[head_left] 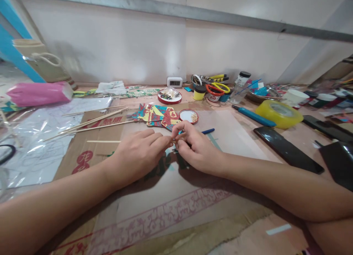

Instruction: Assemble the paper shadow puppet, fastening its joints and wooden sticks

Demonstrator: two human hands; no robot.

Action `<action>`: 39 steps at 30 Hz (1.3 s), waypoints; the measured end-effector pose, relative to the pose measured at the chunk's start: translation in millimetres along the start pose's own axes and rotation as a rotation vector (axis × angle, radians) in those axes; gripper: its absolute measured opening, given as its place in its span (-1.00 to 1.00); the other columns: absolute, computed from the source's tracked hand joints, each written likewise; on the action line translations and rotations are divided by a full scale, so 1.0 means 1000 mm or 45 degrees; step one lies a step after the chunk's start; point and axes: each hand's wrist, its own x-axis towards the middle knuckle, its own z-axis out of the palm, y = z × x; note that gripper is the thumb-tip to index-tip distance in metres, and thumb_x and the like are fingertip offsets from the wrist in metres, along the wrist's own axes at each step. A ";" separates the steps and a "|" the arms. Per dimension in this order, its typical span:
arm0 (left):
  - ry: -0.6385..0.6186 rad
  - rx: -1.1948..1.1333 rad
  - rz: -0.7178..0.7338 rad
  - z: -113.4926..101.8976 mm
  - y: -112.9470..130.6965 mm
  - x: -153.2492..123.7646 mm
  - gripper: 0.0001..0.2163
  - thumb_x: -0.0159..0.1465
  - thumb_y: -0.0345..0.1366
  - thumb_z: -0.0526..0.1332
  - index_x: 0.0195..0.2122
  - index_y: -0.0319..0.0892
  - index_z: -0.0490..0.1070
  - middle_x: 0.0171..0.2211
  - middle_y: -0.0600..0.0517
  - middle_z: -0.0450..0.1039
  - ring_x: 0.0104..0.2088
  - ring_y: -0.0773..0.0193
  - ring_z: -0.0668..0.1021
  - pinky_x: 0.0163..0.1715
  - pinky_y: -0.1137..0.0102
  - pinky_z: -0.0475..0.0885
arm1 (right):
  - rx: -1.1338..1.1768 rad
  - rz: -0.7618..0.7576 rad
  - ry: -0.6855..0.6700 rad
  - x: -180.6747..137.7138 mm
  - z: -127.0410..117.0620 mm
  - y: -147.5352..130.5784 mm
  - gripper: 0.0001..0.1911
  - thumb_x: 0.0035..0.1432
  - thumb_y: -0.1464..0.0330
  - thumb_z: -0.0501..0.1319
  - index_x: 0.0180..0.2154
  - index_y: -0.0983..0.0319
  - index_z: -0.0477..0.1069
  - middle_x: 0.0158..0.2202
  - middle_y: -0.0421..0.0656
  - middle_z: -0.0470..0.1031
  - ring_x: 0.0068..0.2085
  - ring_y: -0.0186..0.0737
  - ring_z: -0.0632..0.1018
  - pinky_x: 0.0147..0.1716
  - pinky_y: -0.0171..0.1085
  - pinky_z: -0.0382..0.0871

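My left hand (139, 152) and my right hand (193, 146) meet fingertip to fingertip over a sheet of cardboard (154, 196). Both pinch something small between them that I cannot make out. Just beyond the fingers lies a painted paper puppet (157, 115) in red, yellow and teal, with thin bamboo sticks (91, 124) running off to its left. A small red lid with beads (189, 116) sits by the puppet's right side. A blue pen (207, 131) pokes out behind my right hand.
A yellow tape roll (278, 113), a blue craft knife (252, 115) and two dark phones (286, 149) lie to the right. Scissors (216, 88), paint jars and a bottle (239, 87) crowd the back. Clear plastic sheet (35, 148) and a pink roll (38, 93) lie left.
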 end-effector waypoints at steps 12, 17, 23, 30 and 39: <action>-0.006 -0.071 -0.108 0.001 0.001 0.004 -0.63 0.47 -0.30 -0.06 -0.42 -0.22 0.41 -0.58 0.04 0.45 -0.56 0.28 0.43 -0.54 0.37 0.21 | -0.170 -0.329 0.083 -0.004 0.003 0.007 -0.76 0.20 0.55 0.02 -0.12 0.17 0.13 -0.46 -0.34 0.29 -0.51 -0.39 0.30 -0.45 -0.36 0.16; -0.031 -0.095 -0.085 0.000 0.003 0.005 -0.62 0.47 -0.33 -0.10 -0.42 -0.22 0.40 -0.59 0.05 0.43 -0.57 0.28 0.42 -0.55 0.38 0.22 | -0.357 -0.337 0.099 -0.004 0.002 0.002 -0.78 0.18 0.54 0.00 -0.16 0.16 0.12 -0.50 -0.35 0.29 -0.55 -0.39 0.29 -0.47 -0.36 0.14; 0.010 -0.129 -0.094 0.002 0.005 0.003 -0.69 0.43 -0.39 -0.03 -0.43 -0.22 0.39 -0.58 0.05 0.40 -0.56 0.29 0.40 -0.55 0.38 0.22 | -0.374 -0.279 0.067 -0.003 0.002 -0.002 -0.78 0.14 0.53 -0.02 -0.18 0.16 0.10 -0.51 -0.34 0.28 -0.55 -0.35 0.30 -0.48 -0.34 0.13; 0.010 -0.023 0.015 0.002 0.002 -0.003 -0.81 0.38 -0.49 0.02 -0.16 -0.27 0.43 -0.44 0.02 0.50 -0.44 0.21 0.49 -0.43 0.35 0.35 | -0.171 -0.080 0.009 -0.001 0.003 -0.001 -0.79 0.16 0.52 -0.01 -0.17 0.15 0.12 -0.49 -0.34 0.26 -0.53 -0.33 0.30 -0.47 -0.31 0.14; 0.029 0.025 -0.053 0.002 0.000 0.001 -0.81 0.41 -0.40 0.04 -0.23 -0.23 0.45 -0.46 0.04 0.52 -0.46 0.23 0.53 -0.46 0.35 0.34 | 0.073 0.022 0.021 0.000 0.000 -0.003 -0.85 0.27 0.48 -0.03 -0.13 0.16 0.13 -0.50 -0.35 0.26 -0.51 -0.34 0.33 -0.45 -0.32 0.21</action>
